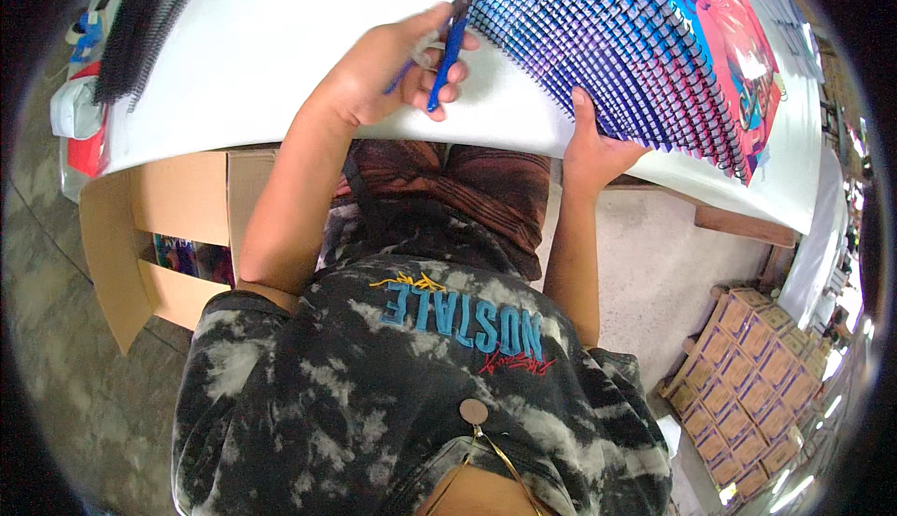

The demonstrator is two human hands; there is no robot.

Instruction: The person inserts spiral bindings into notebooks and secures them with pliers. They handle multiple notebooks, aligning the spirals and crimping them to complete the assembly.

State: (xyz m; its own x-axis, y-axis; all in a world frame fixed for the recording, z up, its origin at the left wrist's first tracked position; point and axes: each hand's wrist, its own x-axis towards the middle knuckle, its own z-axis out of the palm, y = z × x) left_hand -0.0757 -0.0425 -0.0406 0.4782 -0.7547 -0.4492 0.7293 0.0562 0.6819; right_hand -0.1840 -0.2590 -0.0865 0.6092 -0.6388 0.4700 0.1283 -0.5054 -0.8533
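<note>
My left hand (378, 72) is closed around blue-handled pliers (452, 49). Their dark jaws point up at the left corner of a fanned row of spiral-bound books (598, 44), touching or very close to a coil end. The books overlap on the white table (271, 39), dark coils facing me, and a colourful pink and blue cover shows on the right. My right hand (603, 150) lies at the row's near edge, thumb on top of the coils. Its other fingers are hidden beneath the books, so how firmly it grips is partly unseen.
Loose black spiral coils (140, 35) lie at the table's far left, near a white and red item (82, 114). Below the table's left edge stands an open cardboard box (182, 189) with printed items inside. Stacked cartons (747, 376) occupy the floor at right.
</note>
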